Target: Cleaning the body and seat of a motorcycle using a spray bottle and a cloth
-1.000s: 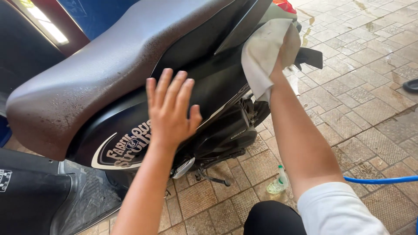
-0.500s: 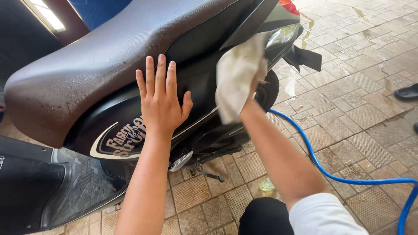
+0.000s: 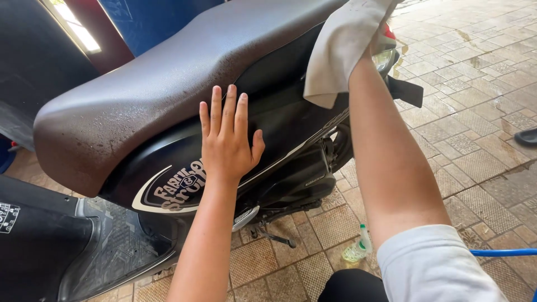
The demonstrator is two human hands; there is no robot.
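Left hand [image 3: 228, 140] lies flat, fingers spread, on the scooter's black side panel [image 3: 291, 120], gripping nothing. Right hand [image 3: 376, 40], at 1 o'clock, is mostly hidden under the pale cloth [image 3: 341, 47] it bunches near the tail light [image 3: 385, 56]. Cloth likely soft, limp, light; hold bunched.

Small bottle [image 3: 362, 245] and blue hose [image 3: 503, 253]

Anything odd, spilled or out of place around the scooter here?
Only small things: a small plastic bottle lies tipped over on the wet paving under the scooter, and water droplets speckle the seat. No damage shows.
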